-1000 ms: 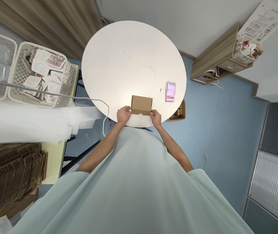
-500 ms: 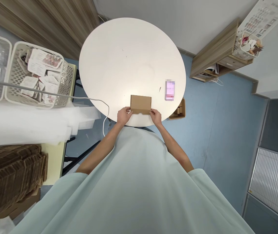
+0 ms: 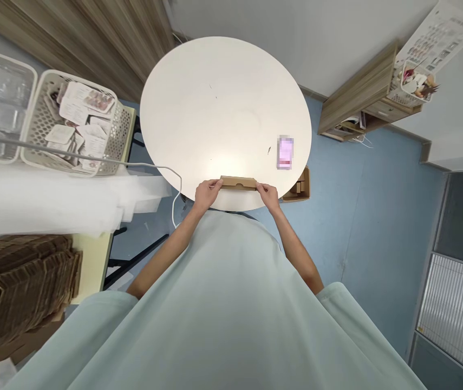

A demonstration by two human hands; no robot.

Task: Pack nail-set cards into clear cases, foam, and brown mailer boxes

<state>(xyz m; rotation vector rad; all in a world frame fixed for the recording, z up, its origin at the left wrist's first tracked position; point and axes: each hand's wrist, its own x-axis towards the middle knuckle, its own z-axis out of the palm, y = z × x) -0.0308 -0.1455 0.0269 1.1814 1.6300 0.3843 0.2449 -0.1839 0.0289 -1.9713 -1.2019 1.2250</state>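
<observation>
A small brown cardboard box (image 3: 238,183) is held between my two hands at the near edge of the round white table (image 3: 223,97). It is tilted, so mostly a narrow side with a small notch in it faces me. My left hand (image 3: 207,194) grips the box's left end with thumb and fingers closed. At the right end, my right hand (image 3: 269,196) pinches it the same way. The fingertips behind the box are partly hidden. Right of the box, a blurred pink rectangular thing (image 3: 285,152) lies on the table.
To the left stand a basket of printed packets (image 3: 109,135), a bin of clear plastic containers (image 3: 32,108), white sheets (image 3: 52,203) and stacked flattened cardboard (image 3: 40,281). A white cable (image 3: 142,164) crosses onto the table's left edge. An open carton (image 3: 305,187) sits below the right edge.
The box has tipped: its broad top face showed before, and now mainly its narrow notched side does. Both hands keep hold of its ends, and the right hand has shifted slightly right.
</observation>
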